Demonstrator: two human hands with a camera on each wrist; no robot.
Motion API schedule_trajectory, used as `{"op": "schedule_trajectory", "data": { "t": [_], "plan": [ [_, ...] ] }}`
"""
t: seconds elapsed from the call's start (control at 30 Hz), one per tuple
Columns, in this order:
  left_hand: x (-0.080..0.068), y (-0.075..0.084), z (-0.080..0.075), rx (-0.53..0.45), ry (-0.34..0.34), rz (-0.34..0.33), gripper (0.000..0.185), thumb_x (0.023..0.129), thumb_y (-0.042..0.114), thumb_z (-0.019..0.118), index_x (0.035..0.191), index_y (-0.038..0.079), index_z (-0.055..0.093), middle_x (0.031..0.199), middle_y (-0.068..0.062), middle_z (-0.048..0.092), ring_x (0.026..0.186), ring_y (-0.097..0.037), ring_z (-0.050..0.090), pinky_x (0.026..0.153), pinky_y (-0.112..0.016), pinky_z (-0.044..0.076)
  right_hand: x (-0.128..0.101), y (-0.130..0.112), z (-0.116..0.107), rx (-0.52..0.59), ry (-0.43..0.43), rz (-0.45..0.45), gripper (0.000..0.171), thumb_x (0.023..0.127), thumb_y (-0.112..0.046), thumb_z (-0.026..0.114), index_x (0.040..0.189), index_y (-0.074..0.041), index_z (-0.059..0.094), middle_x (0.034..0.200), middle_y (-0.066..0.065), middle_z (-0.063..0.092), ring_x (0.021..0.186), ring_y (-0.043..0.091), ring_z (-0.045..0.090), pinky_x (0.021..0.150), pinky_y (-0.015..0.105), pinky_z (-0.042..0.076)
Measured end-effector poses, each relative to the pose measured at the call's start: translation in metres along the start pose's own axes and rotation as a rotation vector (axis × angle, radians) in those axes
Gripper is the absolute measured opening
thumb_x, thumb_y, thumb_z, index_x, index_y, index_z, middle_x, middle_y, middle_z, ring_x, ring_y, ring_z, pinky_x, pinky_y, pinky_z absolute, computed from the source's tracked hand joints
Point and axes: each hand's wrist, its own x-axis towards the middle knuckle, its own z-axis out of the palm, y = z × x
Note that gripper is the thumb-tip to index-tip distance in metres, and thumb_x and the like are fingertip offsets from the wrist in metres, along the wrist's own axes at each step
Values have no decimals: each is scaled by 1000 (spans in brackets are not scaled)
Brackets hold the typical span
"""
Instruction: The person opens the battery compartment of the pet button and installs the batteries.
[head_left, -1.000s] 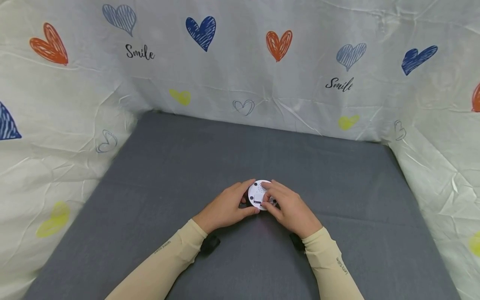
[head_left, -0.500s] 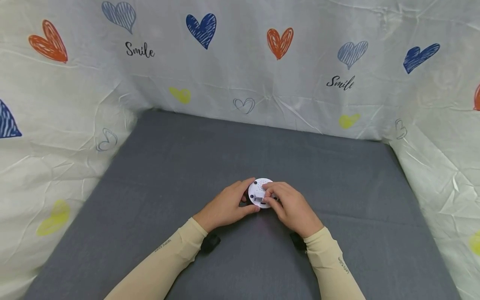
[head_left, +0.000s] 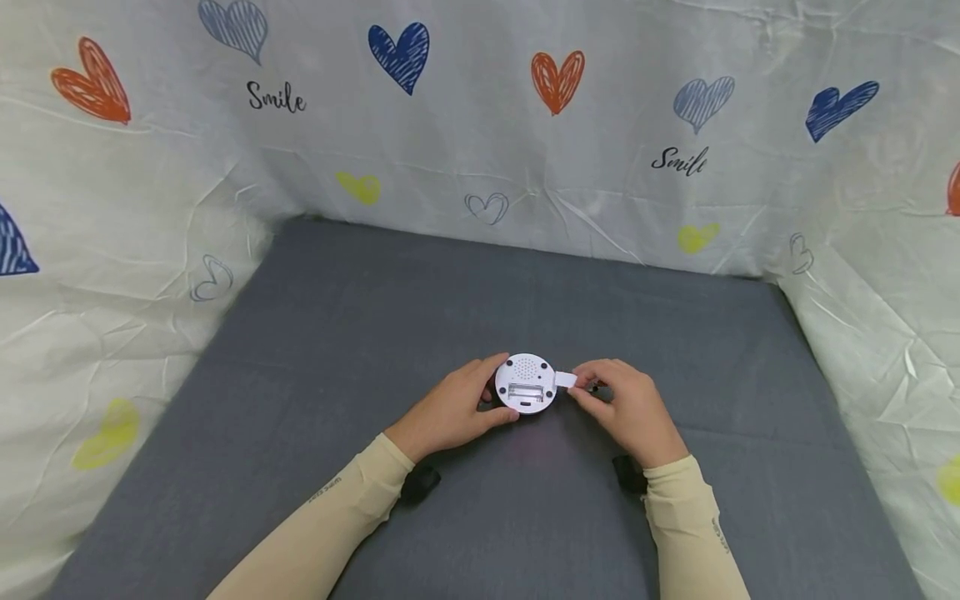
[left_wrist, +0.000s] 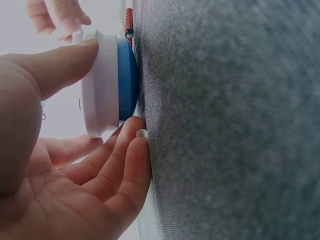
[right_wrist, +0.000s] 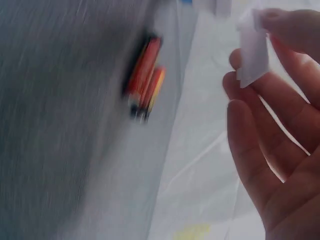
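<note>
My left hand grips a round white device by its rim, thumb on the near side and fingers at the far left. Its upturned white face has speaker holes, dark round feet and an uncovered battery compartment. The left wrist view shows its blue side facing the table. Just right of the device, my right hand pinches a small white battery cover between thumb and index finger. In the right wrist view the cover is lifted above the table, with the other fingers loosely bent.
Red-and-black batteries lie together on the grey tablecloth, mostly hidden by my right hand in the head view. One battery shows beyond the device in the left wrist view. A white curtain with printed hearts borders the table.
My right hand has lifted the battery cover off the device and moved right with it, exposing the compartment. The left hand keeps its hold in nearly the same place.
</note>
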Motion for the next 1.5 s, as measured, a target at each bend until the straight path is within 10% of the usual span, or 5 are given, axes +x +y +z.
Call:
{"op": "schedule_trajectory", "data": {
  "t": [0.53,1.17,1.5],
  "plan": [
    [4,-1,2,-16,5,-17,87,95,44,84,167,18,42,131,-3,65,103,-10,63,92,-33,55,-32,35,-30,-189,-132,342,16,91,-9,85,87,-16,72,91,4,70,76,19,54,67,35,43],
    [2,-2,-2,0,-1,-17,84,96,46,83,165,20,43,128,-2,66,102,-10,64,91,-33,55,25,20,-15,-229,-263,280,8,98,-18,82,103,-12,79,101,7,74,91,25,69,83,48,58],
    [6,5,1,-13,1,-26,85,96,45,83,165,18,43,125,-2,66,102,-12,64,90,-33,55,18,33,-7,-179,-237,271,7,97,-18,83,100,-12,82,94,4,72,84,20,68,77,43,58]
  ]
}}
